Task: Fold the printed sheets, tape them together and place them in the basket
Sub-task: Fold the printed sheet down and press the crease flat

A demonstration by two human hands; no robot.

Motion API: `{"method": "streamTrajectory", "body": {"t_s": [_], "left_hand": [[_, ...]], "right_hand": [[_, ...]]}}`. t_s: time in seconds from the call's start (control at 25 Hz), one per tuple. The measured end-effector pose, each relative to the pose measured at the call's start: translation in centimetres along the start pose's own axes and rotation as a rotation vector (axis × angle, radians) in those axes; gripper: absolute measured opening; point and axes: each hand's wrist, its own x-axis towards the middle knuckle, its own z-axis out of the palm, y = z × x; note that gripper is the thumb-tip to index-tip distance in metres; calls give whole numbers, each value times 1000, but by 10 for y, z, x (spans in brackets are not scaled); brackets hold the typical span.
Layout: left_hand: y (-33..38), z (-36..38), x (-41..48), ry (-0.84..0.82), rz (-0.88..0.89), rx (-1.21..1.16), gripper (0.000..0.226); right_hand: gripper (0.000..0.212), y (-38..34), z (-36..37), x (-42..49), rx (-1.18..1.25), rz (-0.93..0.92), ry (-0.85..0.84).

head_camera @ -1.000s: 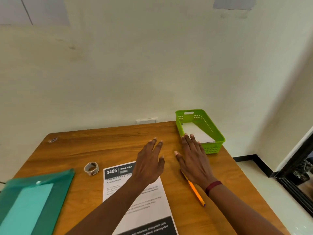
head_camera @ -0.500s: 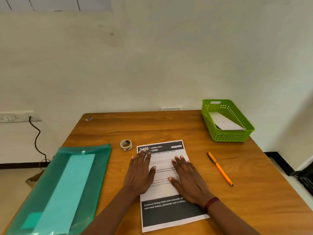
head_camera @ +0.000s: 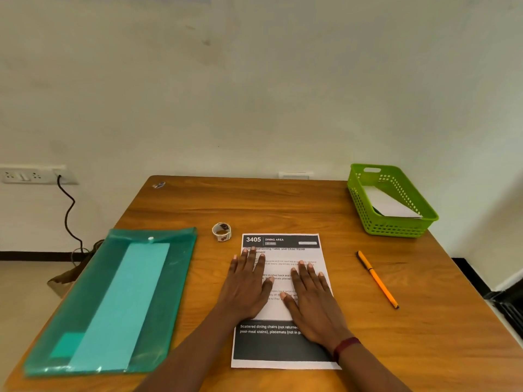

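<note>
A printed sheet [head_camera: 283,244] headed "3405 DINING AREA" lies flat on the wooden table [head_camera: 283,205] in front of me. My left hand [head_camera: 246,287] and my right hand [head_camera: 311,301] both press flat on its middle, fingers straight and spread. A small roll of tape [head_camera: 221,231] stands just beyond the sheet's top left corner. At the table's far right corner sits a green plastic basket [head_camera: 365,205] holding folded white paper [head_camera: 387,203].
A translucent green document folder [head_camera: 113,301] with a teal sheet inside lies on the left. An orange pen [head_camera: 377,280] lies to the right of the sheet. A small scrap [head_camera: 158,185] sits at the far left corner. A wall socket and cable [head_camera: 66,210] are at left.
Both hands came back from near the basket and settled flat on the printed sheet. The view swung left and down, bringing the whole sheet and folder into sight.
</note>
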Motion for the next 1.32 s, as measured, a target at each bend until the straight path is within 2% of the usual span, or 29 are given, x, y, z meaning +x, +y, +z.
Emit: {"method": "streamTrajectory", "body": {"t_s": [0.16, 0.28, 0.36, 0.44, 0.56, 0.64, 0.76, 0.96, 1.08, 1.32], "left_hand": [[1, -5, 0, -5, 12, -10, 70], [-6, -22, 11, 58, 5, -96, 68], [-16, -41, 26, 64, 6, -149, 73], [-25, -59, 43, -16, 22, -141, 89], [-31, -77, 66, -155, 47, -41, 113], [-33, -79, 77, -230, 71, 58, 121], [-36, -75, 85, -296, 81, 106, 123], [-34, -74, 87, -290, 66, 143, 123], [-29, -75, 84, -214, 57, 199, 122], [-22, -75, 69, -79, 12, 174, 117]], "right_hand": [[72, 1, -2, 0, 54, -15, 1], [63, 12, -22, 15, 130, -35, 132], [58, 24, -42, 37, 99, -87, 203], [63, 33, -62, 62, 41, -129, 133], [92, 41, -79, 94, -80, -127, -89], [108, 43, -81, 108, -152, -142, -171], [117, 44, -76, 118, -224, -158, -229], [119, 40, -74, 120, -323, -168, -212], [121, 36, -73, 116, -362, -183, -143], [118, 34, -71, 98, -282, -152, 17]]}}
